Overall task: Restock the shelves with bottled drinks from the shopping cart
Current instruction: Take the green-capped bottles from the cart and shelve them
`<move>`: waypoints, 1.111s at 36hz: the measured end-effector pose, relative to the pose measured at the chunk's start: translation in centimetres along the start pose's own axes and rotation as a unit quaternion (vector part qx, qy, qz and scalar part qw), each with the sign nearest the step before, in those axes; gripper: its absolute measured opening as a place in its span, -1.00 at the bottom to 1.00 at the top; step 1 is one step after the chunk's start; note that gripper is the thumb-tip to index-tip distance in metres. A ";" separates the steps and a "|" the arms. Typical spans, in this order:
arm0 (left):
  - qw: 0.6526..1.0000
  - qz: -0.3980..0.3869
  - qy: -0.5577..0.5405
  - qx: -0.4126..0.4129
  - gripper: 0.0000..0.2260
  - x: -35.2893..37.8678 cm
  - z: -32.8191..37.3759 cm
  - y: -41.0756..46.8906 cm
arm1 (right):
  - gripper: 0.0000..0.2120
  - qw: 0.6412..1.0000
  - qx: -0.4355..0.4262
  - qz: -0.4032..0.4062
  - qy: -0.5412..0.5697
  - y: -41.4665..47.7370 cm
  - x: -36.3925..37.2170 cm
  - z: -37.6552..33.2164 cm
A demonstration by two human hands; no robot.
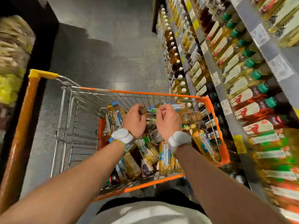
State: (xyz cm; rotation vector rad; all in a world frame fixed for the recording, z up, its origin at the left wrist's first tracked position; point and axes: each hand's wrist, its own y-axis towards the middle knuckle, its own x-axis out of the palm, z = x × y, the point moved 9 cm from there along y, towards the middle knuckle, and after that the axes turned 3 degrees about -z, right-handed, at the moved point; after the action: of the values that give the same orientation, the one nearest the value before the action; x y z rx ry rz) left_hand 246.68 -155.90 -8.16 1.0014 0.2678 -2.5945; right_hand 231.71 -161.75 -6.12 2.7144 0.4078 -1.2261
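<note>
Grey floor fills the upper middle of the frame; view blurred toward the edges. Shelves run down the right side, stocked with rows of shelf bottles, amber and yellow, many green-capped. Shopping cart, wire with an orange rim, sits centre frame just beside the shelves. Bottled drinks lie heaped in its basket, mostly on their sides. Both hands hover over the far half of the heap, near each other. Left hand: back toward the camera, fingers curled down at a brownish bottle top; cannot tell whether it has hold of it. Right hand: fingers loosely curled toward the palm, nothing seen in them. White band on the left wrist, another on the right.
</note>
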 end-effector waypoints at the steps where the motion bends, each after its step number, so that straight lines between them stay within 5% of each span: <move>1: 1.000 -0.008 0.001 -0.019 -0.69 0.0 -0.6 0.1 | -0.87 1.000 0.001 -0.009 0.001 0.2 0.4 0.2; 8: 0.985 -0.040 0.035 -0.164 -0.71 2.8 -6.2 -0.4 | -0.80 0.990 -0.021 -0.130 -0.056 3.0 4.8 2.2; 16: 0.944 -0.185 0.090 -0.260 -0.71 9.1 -8.9 -2.2 | -0.50 0.952 -0.045 -0.258 -0.158 5.0 9.4 5.2; 24: 0.914 -0.259 0.065 -0.306 -0.53 12.4 -11.3 -3.5 | -0.36 0.919 -0.108 -0.277 -0.259 5.6 13.3 6.9; 31: 0.903 -0.288 -0.050 -0.313 -0.51 12.9 -11.5 -2.6 | -0.29 0.909 -0.081 -0.256 -0.320 7.5 14.6 7.4; 40: 0.901 -0.227 -0.156 -0.336 -0.59 12.4 -11.9 -2.5 | -0.34 0.908 -0.056 -0.266 -0.319 7.4 14.4 7.7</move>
State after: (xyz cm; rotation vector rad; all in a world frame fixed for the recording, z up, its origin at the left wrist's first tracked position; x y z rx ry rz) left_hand 244.44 -153.20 -25.16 0.2873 1.3306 -2.6498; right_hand 237.55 -167.83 -21.95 1.9790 1.1091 -2.0342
